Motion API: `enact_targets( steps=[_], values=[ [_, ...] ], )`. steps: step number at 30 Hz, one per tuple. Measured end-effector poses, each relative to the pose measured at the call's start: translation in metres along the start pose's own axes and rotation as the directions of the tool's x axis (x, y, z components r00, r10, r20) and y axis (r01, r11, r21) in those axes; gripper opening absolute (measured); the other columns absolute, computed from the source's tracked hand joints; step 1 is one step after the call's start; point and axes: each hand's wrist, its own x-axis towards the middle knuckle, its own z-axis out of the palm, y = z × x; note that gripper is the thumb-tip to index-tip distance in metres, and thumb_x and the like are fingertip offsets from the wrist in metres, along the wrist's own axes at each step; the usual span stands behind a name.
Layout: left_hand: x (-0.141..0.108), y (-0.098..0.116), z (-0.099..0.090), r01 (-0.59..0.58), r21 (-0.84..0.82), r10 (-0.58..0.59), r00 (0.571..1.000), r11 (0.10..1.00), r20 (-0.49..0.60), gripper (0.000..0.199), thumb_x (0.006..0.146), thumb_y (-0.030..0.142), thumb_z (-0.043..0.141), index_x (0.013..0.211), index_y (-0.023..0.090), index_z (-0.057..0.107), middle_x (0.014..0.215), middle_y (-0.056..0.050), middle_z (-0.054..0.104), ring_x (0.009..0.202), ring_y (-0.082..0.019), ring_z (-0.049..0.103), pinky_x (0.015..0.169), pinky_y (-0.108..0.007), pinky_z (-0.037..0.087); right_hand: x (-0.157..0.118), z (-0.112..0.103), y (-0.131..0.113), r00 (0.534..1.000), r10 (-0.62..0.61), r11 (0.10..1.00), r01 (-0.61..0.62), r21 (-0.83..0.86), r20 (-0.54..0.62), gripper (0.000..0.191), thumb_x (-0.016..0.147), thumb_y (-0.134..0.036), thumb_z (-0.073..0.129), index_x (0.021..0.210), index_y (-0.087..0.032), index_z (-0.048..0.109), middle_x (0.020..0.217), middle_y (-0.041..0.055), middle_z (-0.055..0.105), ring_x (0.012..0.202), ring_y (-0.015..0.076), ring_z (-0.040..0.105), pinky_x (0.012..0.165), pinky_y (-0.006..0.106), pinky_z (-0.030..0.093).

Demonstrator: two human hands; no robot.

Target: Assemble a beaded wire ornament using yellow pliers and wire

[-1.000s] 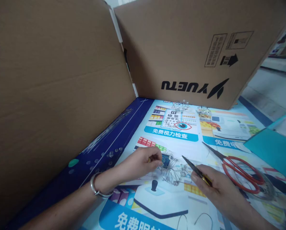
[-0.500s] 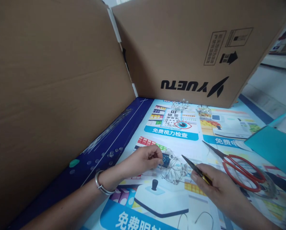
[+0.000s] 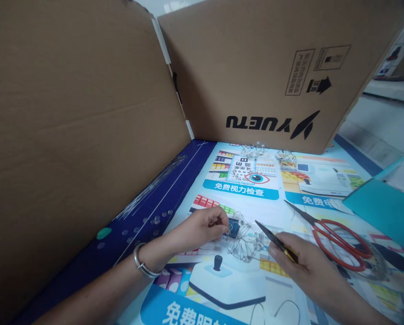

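Observation:
My left hand (image 3: 210,226) is closed, thumb and finger pinching the edge of a beaded wire piece (image 3: 244,246). Thin looped wires fan out from it, tipped with small clear beads. My right hand (image 3: 300,262) grips a pair of needle-nose pliers (image 3: 272,235) with dark jaws and yellowish handles. The pliers' tip points up and left, above the right side of the wire piece. Whether the right fingers also hold a wire strand, I cannot tell. The red-handled scissors (image 3: 339,243) lie just beyond my right hand.
Tall cardboard panels (image 3: 256,72) stand behind and at the left. Loose beads (image 3: 156,220) and straight wires (image 3: 151,187) lie on the dark blue strip. More beaded wire pieces (image 3: 286,159) rest at the back. A teal folder-like thing (image 3: 381,198) is at right; bent wires (image 3: 288,303) lie in front.
The camera view has shifted slightly. Both hands keep nearly the same place and grip, and the pliers stay above the right side of the wire piece.

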Motion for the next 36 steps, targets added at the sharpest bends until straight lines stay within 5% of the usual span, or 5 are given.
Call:
enact_targets(
  steps=[10,16,21,27,36],
  values=[
    [0.001,-0.002,0.001,-0.006,0.003,0.006,1.000,1.000,0.003,0.007,0.083,0.023,0.049,0.082,0.017,0.052,0.063,0.004,0.050,0.057,-0.008,0.049,0.052,-0.019,0.035,0.000,-0.001,-0.001,1.000,0.010,1.000,-0.010,0.015,-0.006,0.026,0.083,-0.041,0.043,0.070,-0.022,0.052,0.065,0.0002,0.058,0.060,0.0156,0.053,0.052,0.024,0.035],
    [-0.004,0.011,-0.008,-0.082,0.199,0.095,0.994,0.977,-0.053,0.007,0.083,0.018,0.048,0.081,0.016,0.054,0.068,0.003,0.052,0.060,-0.009,0.047,0.053,-0.020,0.036,0.000,-0.001,0.000,1.000,0.000,1.000,0.000,0.008,-0.003,0.027,0.084,-0.042,0.042,0.070,-0.021,0.051,0.064,0.0001,0.056,0.060,0.0153,0.052,0.052,0.024,0.036],
    [-0.015,0.031,-0.005,-0.258,0.545,0.307,0.952,0.798,0.000,0.013,0.084,0.015,0.047,0.083,0.017,0.059,0.079,-0.002,0.056,0.075,-0.013,0.051,0.069,-0.025,0.041,0.001,0.001,0.002,1.000,-0.017,0.999,0.017,0.030,-0.012,0.028,0.083,-0.043,0.042,0.067,-0.022,0.049,0.061,-0.0003,0.054,0.058,0.0151,0.050,0.052,0.024,0.036],
    [-0.017,0.032,0.013,-0.218,0.839,0.296,0.952,0.498,0.071,0.019,0.086,0.015,0.043,0.082,0.017,0.062,0.082,-0.005,0.054,0.074,-0.016,0.051,0.062,-0.026,0.040,0.000,0.000,0.002,1.000,-0.017,0.998,0.019,0.062,-0.024,0.026,0.083,-0.042,0.043,0.068,-0.022,0.049,0.062,0.0001,0.055,0.059,0.0156,0.051,0.052,0.025,0.036],
    [-0.013,0.022,0.021,-0.208,0.901,0.296,0.951,0.380,0.094,0.016,0.083,0.010,0.047,0.073,0.016,0.058,0.077,-0.005,0.052,0.067,-0.016,0.047,0.055,-0.027,0.038,0.000,0.003,0.005,1.000,-0.021,1.000,0.021,0.022,0.000,0.026,0.086,-0.042,0.041,0.072,-0.021,0.051,0.067,-0.0001,0.057,0.064,0.0157,0.053,0.056,0.025,0.036]
  ],
)
